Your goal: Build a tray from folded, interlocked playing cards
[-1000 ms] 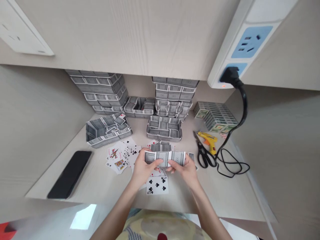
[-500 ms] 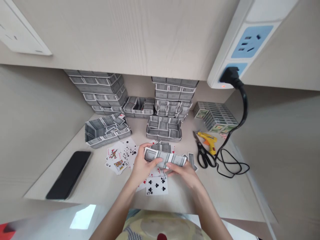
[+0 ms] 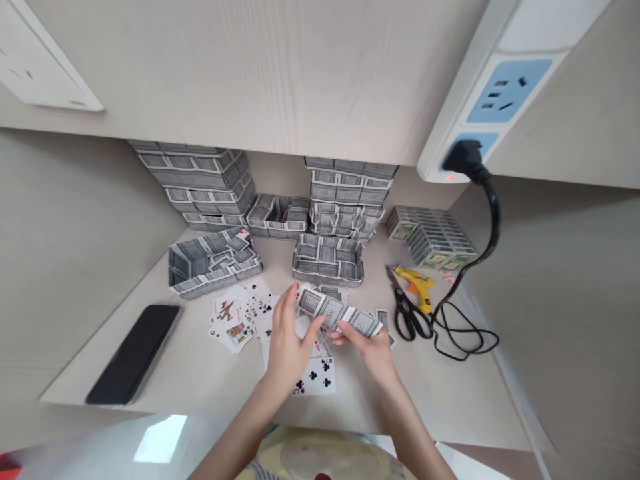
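Observation:
A strip of joined playing cards, grey patterned backs toward me, slants down to the right above the desk. My right hand is closed on its right part, thumb in front and fingers behind. Beside the strip's left end is my left hand, open, with fingers stretched upward and thumb apart; its thumb tip is close to the strip's lower edge, and I cannot tell whether it touches. Beneath the hands lie loose cards, among them a five of clubs. More face-up cards are spread to the left.
Behind the hands stand an open box made of cards, another card box and tall card-box stacks. At right are black scissors, a yellow glue gun, a cord and packed card decks. A phone lies left.
My left hand has loosened from the strip's left end, its fingers now straightened. The strip has tilted, its right end lower, and stays in my right hand.

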`<move>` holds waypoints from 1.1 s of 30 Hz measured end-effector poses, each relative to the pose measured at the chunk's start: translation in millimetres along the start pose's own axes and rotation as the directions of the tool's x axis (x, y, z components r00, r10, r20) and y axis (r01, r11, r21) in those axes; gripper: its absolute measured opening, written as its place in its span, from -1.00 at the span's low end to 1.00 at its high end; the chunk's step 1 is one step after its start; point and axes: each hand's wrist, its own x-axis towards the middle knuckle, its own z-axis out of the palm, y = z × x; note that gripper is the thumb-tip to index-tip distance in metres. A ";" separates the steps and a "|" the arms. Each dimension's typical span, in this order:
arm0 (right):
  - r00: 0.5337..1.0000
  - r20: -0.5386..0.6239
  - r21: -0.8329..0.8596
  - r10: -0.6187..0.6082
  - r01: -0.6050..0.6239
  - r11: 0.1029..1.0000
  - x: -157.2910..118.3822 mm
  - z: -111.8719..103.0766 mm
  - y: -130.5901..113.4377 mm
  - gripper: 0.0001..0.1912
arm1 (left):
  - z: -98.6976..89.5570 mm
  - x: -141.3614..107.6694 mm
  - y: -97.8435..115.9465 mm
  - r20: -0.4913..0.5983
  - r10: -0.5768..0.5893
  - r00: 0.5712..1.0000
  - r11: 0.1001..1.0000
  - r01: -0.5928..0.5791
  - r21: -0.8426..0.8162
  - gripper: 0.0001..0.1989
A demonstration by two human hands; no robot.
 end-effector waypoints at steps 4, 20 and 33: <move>0.994 0.030 -0.072 -0.104 0.106 0.992 -4.6 7.8 1.6 -0.78 | 2.4 -9.2 3.1 0.124 0.011 0.992 0.999 -0.005 -0.054 -0.33; 0.975 0.213 -0.153 -0.056 0.090 0.984 -5.9 -0.4 -13.5 -0.76 | -7.9 -16.4 12.1 0.183 -0.167 0.969 0.927 0.217 -0.307 -0.72; 0.920 0.383 -0.109 0.081 -0.042 0.993 -17.5 -3.4 -11.9 -0.70 | -9.2 -24.8 -3.7 0.034 -0.113 0.993 0.986 0.116 -0.116 -0.67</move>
